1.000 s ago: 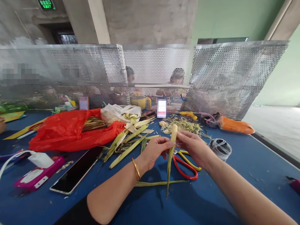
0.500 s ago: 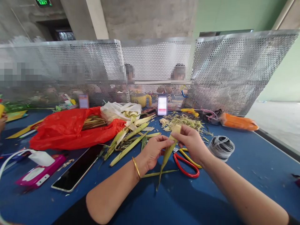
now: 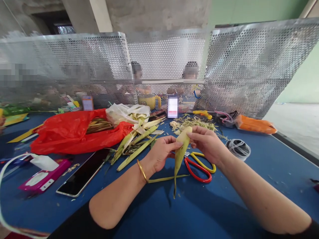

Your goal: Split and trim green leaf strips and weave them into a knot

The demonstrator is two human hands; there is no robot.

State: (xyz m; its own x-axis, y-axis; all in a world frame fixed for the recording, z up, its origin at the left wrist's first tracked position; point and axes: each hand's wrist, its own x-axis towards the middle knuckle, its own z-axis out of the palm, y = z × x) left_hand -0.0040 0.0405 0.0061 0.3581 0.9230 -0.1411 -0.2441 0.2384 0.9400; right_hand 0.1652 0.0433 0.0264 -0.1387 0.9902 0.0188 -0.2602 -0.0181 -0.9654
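Note:
A pale green corn husk hangs between my two hands above the blue table, its narrow dark tip pointing down. My left hand pinches its left edge between thumb and fingers. Near its broad upper end, my right hand is closed on the right edge. Scissors with one red and one yellow handle lie just below my right hand, their blades partly hidden. Under the husk a thin green strip lies on the table. More husks are piled beyond my left hand.
A red plastic bag holds dry strips at the left. Nearer are a black phone and a magenta power strip. Shredded husk, a coil of grey cord and an orange packet lie to the right. A perforated screen stands behind, people beyond it.
The husk has turned so that more of its broad face shows, and it looks wider. Both hands keep hold of it. The whole view has tilted slightly downward.

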